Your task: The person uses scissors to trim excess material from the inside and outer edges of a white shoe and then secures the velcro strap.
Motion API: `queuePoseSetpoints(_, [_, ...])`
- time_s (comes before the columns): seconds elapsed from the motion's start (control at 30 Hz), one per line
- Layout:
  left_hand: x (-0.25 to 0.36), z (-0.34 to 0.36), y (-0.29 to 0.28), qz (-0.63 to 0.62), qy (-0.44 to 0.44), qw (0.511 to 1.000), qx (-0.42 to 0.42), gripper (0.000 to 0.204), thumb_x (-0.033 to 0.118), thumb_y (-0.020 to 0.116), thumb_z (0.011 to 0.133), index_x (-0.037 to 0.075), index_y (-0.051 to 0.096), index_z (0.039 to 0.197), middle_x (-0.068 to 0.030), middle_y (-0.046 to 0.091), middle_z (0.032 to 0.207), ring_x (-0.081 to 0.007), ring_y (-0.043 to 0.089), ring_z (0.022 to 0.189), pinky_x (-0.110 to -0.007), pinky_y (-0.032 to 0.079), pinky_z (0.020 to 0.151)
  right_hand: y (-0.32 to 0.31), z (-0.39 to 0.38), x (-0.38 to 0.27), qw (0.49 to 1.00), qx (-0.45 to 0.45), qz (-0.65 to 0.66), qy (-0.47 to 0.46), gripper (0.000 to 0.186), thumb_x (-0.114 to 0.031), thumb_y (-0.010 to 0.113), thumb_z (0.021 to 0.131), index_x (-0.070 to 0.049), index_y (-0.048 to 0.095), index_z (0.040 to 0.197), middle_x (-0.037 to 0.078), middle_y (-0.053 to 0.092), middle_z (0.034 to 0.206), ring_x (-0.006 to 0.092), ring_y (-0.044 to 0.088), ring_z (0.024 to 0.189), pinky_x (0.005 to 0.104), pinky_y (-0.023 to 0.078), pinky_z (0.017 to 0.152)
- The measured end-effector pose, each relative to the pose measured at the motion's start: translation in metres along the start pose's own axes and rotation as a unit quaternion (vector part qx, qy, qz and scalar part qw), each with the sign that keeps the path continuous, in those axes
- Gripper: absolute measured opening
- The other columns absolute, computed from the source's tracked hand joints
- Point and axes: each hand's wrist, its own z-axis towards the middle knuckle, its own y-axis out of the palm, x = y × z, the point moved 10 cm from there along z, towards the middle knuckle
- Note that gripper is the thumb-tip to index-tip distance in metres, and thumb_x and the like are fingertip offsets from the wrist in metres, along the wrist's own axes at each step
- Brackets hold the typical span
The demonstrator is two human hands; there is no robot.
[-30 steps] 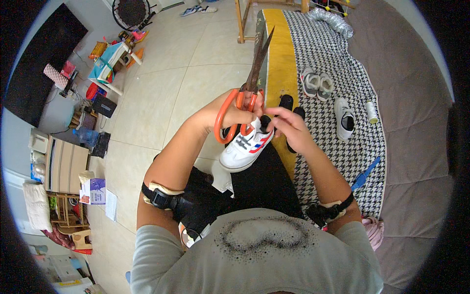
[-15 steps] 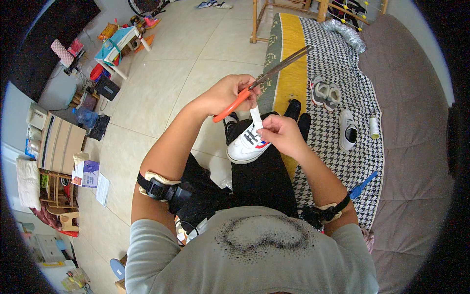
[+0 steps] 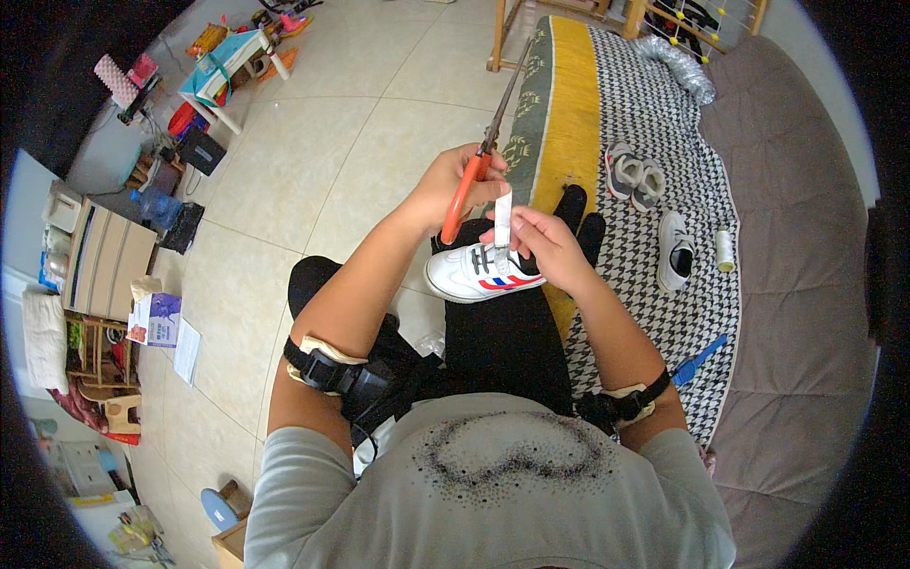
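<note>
In my left hand (image 3: 441, 190) is a pair of scissors (image 3: 459, 201) with orange handles, its long dark blades pointing up and away. The same hand's fingertips meet the upper end of a narrow white strip (image 3: 503, 220). My right hand (image 3: 552, 248) is closed, thumb and fingers at the strip's right edge. The strip hangs down to a white sneaker (image 3: 457, 273) with dark laces and red and blue stripes, lying sideways across my dark-trousered lap. The strip's lower end lies over the sneaker's opening; whether it is attached cannot be seen.
On the houndstooth cover to my right lie a second white sneaker (image 3: 672, 258), a grey pair of shoes (image 3: 623, 171), a thread spool (image 3: 725, 251) and a blue strap (image 3: 700, 360). A box (image 3: 159, 320) stands on the tiled floor at left.
The scissors have swung from pointing right to nearly upright. The sneaker has turned more sideways, showing its stripes. More of the white strip shows between my hands.
</note>
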Motion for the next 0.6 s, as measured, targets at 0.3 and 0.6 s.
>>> queuePoseSetpoints(0.3, [0.004,-0.016,-0.014,0.046,0.038,0.993,0.101,0.021,0.016,0.066,0.078,0.003,0.054,0.090,-0.0026,0.057,0.073,-0.0063,0.048,0.055,-0.020,0.037,0.045,-0.006,0.012,0.019,0.995,0.090,-0.016,0.027,0.019,-0.020,0.047,0.091,-0.004,0.056,0.089,0.003,0.062,0.067,0.0032,0.038,0.046,0.0178,0.032,0.044])
queuePoseSetpoints(0.6, [-0.016,-0.043,-0.015,0.002,0.038,0.992,0.118,0.014,0.008,0.062,0.080,-0.001,0.053,0.086,-0.0073,0.060,0.080,-0.0105,0.056,0.070,-0.023,0.046,0.065,-0.009,0.011,0.019,0.979,0.191,0.072,0.015,0.014,-0.015,0.058,0.085,-0.006,0.050,0.076,0.004,0.061,0.063,0.0035,0.042,0.042,0.0183,0.029,0.037])
